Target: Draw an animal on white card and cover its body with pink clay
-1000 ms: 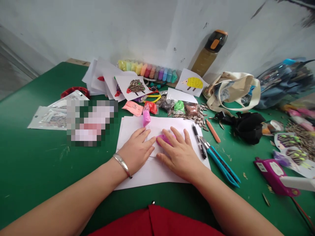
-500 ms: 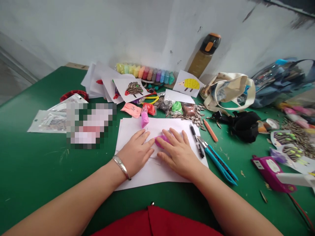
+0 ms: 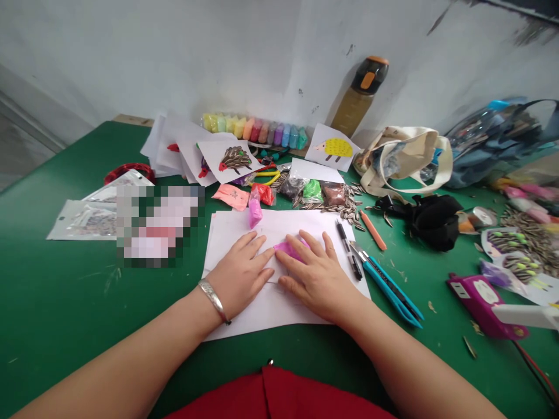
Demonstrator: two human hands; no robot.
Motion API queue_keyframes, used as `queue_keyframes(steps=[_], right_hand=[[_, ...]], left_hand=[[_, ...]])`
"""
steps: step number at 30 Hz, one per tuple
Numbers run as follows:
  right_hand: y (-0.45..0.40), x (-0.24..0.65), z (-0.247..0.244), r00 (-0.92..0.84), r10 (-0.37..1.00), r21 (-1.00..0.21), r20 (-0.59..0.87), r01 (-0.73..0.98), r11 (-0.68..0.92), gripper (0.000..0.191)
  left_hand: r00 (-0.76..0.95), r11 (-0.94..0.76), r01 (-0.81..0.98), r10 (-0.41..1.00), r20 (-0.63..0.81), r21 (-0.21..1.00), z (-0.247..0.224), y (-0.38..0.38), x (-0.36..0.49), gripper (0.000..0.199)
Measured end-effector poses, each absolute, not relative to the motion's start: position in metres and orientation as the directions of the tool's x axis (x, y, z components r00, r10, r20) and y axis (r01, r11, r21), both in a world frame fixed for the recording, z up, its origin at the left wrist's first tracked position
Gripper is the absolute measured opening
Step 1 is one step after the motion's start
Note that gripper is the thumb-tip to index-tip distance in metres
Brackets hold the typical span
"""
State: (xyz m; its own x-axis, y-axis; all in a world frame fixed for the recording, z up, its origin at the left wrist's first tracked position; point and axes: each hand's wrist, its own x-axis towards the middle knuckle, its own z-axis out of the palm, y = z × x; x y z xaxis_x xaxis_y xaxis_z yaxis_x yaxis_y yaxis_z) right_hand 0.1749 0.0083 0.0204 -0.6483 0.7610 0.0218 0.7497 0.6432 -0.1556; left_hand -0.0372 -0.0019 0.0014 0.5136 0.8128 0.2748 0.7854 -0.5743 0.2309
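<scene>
White paper (image 3: 279,308) lies before me on the green table. Flat on its left half rests my left hand (image 3: 239,269), silver bangle at the wrist, fingers stretched out and nothing in them. My right hand (image 3: 311,269) is spread over a magenta piece of modelling clay (image 3: 283,248), which shows only between and beyond the fingers. The fingertips of my left hand reach close to the clay's left end. At the paper's far edge stands a small pink clay packet (image 3: 255,213). A black pen (image 3: 348,249) lies along the right edge.
Right of the paper lie a blue utility knife (image 3: 393,291) and an orange stick (image 3: 373,230). Behind are clay packets (image 3: 312,191), sunflower seeds (image 3: 349,210), hedgehog pictures (image 3: 334,148) and a bottle (image 3: 360,96). Foil-like pouches (image 3: 82,220) are left; a purple glue gun or power device (image 3: 480,305) sits right.
The magenta clay under my right hand looks flatter and a little wider. Both hands stay nearly in place; the camera view has shifted slightly.
</scene>
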Motion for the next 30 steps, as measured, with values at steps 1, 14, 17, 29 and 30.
queue_keyframes(steps=[1,14,17,29,30], right_hand=[[0.008,0.176,0.021,-0.648,0.761,-0.155,0.03,0.75,0.644,0.048],[0.012,0.177,0.02,-0.656,0.755,-0.188,0.01,0.74,0.646,0.049],[0.015,0.173,0.019,-0.619,0.785,-0.201,0.003,0.769,0.607,0.054],[0.012,0.166,0.019,-0.642,0.765,-0.144,0.044,0.754,0.641,0.049],[0.012,0.166,0.019,-0.643,0.765,-0.147,0.044,0.753,0.642,0.049]], left_hand=[[0.514,-0.574,0.784,0.814,0.271,0.237,0.002,-0.002,-0.037,0.036],[0.514,-0.58,0.781,0.808,0.288,0.233,0.002,-0.002,-0.037,0.035],[0.499,-0.574,0.774,0.812,0.302,0.267,0.002,-0.001,-0.039,0.037],[0.503,-0.565,0.792,0.818,0.278,0.231,0.002,-0.001,-0.036,0.033],[0.501,-0.564,0.793,0.819,0.28,0.231,0.002,-0.001,-0.036,0.033]])
